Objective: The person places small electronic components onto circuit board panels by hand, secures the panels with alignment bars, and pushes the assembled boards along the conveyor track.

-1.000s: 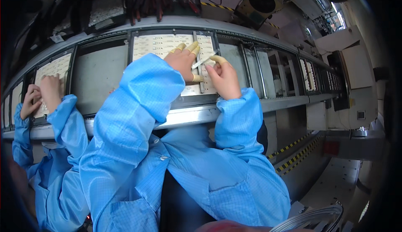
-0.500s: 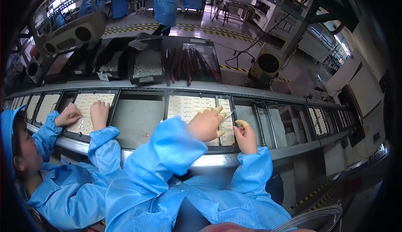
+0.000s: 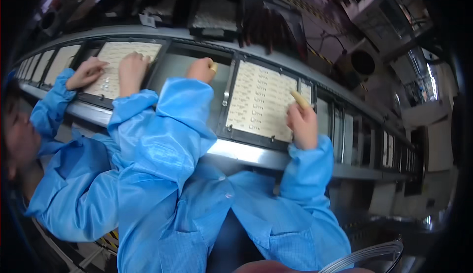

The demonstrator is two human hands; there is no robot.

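Note:
My left hand is curled over the gap between two panels, a yellow finger cot showing on one finger. Whatever it may hold is hidden by the hand. In front of me, a framed cream panel with rows of small dark-marked parts lies on the conveyor line. Against the panel's right side is my right hand, its index finger in a yellow cot stretched out and apart from the thumb, the other fingers curled. Nothing shows in it.
A co-worker's hands work over another cream panel to the left. The metal conveyor rail runs along the near side. Behind the line stand a bin of small pale pieces and a tray of dark, long tools.
My left hand has left the panel, swinging left over the gap, its fingers now curled. My right hand stays by the panel's right side, its index finger now more stretched. The view has tilted downward.

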